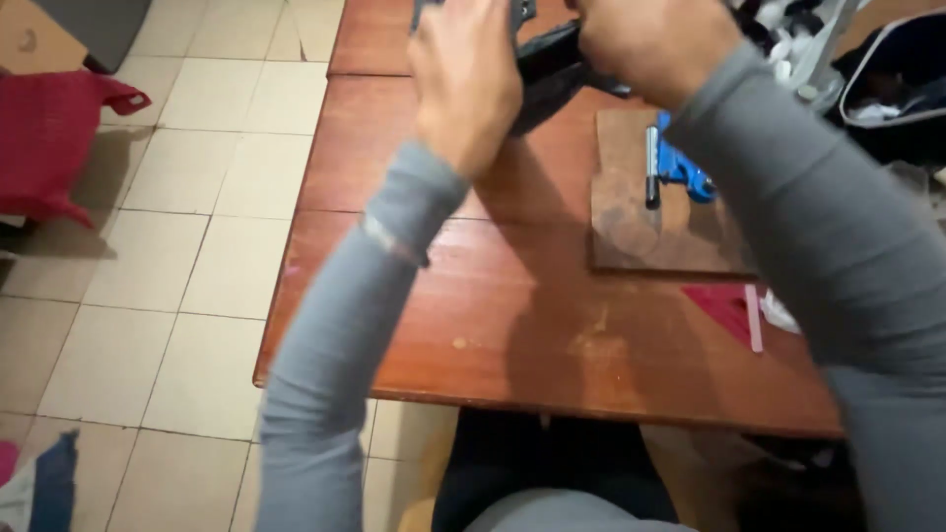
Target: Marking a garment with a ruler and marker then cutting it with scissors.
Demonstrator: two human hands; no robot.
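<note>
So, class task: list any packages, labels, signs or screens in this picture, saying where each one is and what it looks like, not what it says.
Cardboard box: top left corner on the tiled floor, plain brown, only partly in view.
Red bag: on the floor at the left, soft red fabric with a handle loop.
No labels, signs or screens can be made out.

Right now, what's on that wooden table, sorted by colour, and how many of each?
Black: 2, the dark item gripped by the left hand and right hand, and a marker pen
Blue: 1, a tool
Brown: 1, a board
Red: 1, a triangular piece
Total: 5
</note>
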